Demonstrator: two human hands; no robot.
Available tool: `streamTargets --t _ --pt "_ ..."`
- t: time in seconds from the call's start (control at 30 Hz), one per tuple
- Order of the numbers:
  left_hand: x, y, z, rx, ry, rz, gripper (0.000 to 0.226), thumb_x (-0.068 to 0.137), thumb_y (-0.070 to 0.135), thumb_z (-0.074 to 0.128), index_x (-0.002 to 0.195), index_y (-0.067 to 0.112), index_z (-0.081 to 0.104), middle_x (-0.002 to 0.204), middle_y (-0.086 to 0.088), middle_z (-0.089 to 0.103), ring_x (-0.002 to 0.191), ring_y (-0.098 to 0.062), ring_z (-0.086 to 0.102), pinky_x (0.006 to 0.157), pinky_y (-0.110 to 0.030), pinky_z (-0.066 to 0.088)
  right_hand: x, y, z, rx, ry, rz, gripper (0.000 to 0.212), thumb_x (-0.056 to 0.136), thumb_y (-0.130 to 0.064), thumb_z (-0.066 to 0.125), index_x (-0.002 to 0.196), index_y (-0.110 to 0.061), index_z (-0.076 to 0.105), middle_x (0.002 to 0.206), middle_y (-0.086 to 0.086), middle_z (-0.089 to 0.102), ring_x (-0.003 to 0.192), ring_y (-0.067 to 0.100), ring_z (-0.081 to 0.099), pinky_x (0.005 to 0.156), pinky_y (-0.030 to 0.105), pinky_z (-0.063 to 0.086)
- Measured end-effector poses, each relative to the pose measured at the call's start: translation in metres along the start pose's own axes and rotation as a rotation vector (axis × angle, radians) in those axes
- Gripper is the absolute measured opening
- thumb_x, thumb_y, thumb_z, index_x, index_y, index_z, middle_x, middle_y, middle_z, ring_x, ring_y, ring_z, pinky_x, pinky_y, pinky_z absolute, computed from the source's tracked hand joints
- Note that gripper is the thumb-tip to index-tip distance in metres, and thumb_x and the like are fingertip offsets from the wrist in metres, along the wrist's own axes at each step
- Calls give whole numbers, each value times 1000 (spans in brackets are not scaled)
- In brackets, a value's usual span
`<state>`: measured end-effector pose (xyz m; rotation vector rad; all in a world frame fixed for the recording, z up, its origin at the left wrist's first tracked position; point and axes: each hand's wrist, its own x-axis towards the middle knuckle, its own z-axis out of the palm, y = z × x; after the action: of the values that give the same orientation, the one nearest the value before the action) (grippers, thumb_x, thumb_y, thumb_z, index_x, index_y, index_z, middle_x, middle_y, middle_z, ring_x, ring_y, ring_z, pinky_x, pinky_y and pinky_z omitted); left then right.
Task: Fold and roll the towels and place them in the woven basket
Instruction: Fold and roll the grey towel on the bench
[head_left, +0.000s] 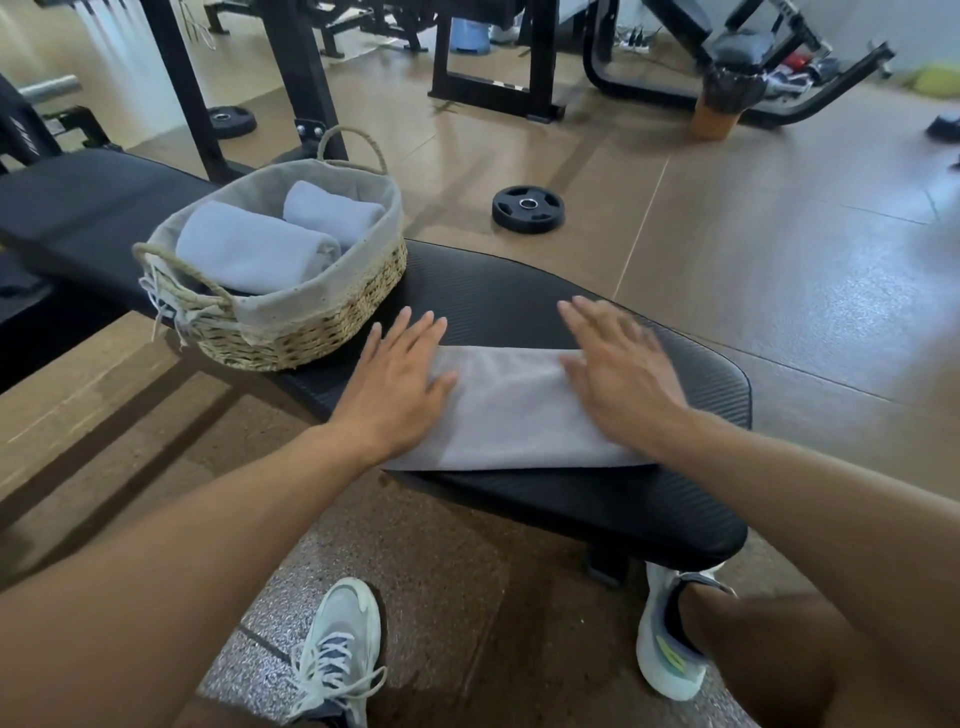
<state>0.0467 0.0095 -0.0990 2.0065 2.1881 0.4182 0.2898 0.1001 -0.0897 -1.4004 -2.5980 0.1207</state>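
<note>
Head view: we looked down over a black padded gym bench (519, 291) with both our forearms reaching forward.
Towel on bench: a grey folded towel (509, 410) lay flat across the near end of the bench pad, its long edges running left to right.
Left hand: our left hand (400, 379) rested palm down on the towel's left end, fingers straight and spread, grasping nothing; the fingertips reached past the towel's far edge onto the pad.
Right hand: our right hand (618, 369) pressed flat on the towel's right end, fingers extended and released, slightly blurred.
Basket: the woven basket (291, 280) with a grey cloth liner and rope handles stood on the bench just left of and beyond the left hand.
Basket contents: two rolled grey towels lay side by side inside it, the nearer roll (254, 249) larger in view, the farther roll (327, 210) behind it.
Floor: a black weight plate (527, 206) lay flat on the brown floor beyond the bench, and our two pale sneakers (337, 654) stood below it.
</note>
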Motion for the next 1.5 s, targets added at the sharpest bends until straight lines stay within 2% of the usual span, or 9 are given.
streamTargets --t 0.1,0.23,0.57,0.73,0.93,1.03,1.2,1.33,1.5 --pt "-3 4 5 59 -121 59 68 104 53 29 161 21 10 169 5 0 154 -12 -14 125 -42 -9 -16 -30 18 -24 -252 -112 78 97 -69 13 163 -28 1 171 -7 -5 157 18 -11 127 40 -6" --pt "-2 1 12 99 -275 -25 78 99 66 18 161 23 -2 168 7 -12 153 -11 -19 125 -42 -10 -20 -18 17 7 -331 -93 84 92 -75 10 162 -32 -4 169 -12 -12 154 11 -19 126 37 -12" --pt "-3 -3 7 108 -192 -132 72 104 53 17 160 11 -1 169 -5 -9 154 -15 -15 125 -37 -11 -18 23 7 -62 -337 209 81 97 -72 12 163 -26 -4 170 -3 -13 155 16 -18 126 40 -11" --pt "2 24 2 61 47 196 67 101 50 13 161 20 9 169 2 -3 155 -13 -12 126 -41 -4 -25 -11 1 -33 -239 -47 84 94 -72 8 161 -25 -7 168 -8 -17 154 15 -24 127 39 -9" --pt "-8 27 22 193 -247 200 79 90 71 -1 159 32 -5 169 8 -10 153 -13 -17 125 -42 -8 -18 0 4 71 -274 -4 64 104 -60 26 160 -30 24 169 -4 17 156 18 12 126 40 11" --pt "-4 26 20 177 -267 203 71 98 66 11 159 34 -8 168 9 -13 152 -12 -20 124 -42 -10 2 32 -17 1 -189 269 58 95 -67 45 139 -30 54 144 4 50 137 28 41 112 46 36" --pt "-4 24 21 143 -290 153 76 97 70 13 159 33 -8 167 11 -15 152 -10 -22 124 -41 -12 6 52 -33 254 -424 500 61 72 -70 75 103 -18 74 101 -1 73 94 18 67 81 34 53" --pt "2 14 13 120 -268 17 79 96 72 15 160 30 -3 169 7 -11 153 -14 -18 124 -45 -9 0 57 -41 716 -388 541 37 75 -35 89 104 -16 75 99 -1 77 88 14 73 71 28 56" --pt "-2 11 6 116 -292 -13 81 95 73 20 161 29 2 169 5 -1 155 -15 -8 124 -46 -9 -1 89 -53 510 -78 630 24 81 -31 78 96 -17 65 97 8 71 97 30 68 80 42 54"
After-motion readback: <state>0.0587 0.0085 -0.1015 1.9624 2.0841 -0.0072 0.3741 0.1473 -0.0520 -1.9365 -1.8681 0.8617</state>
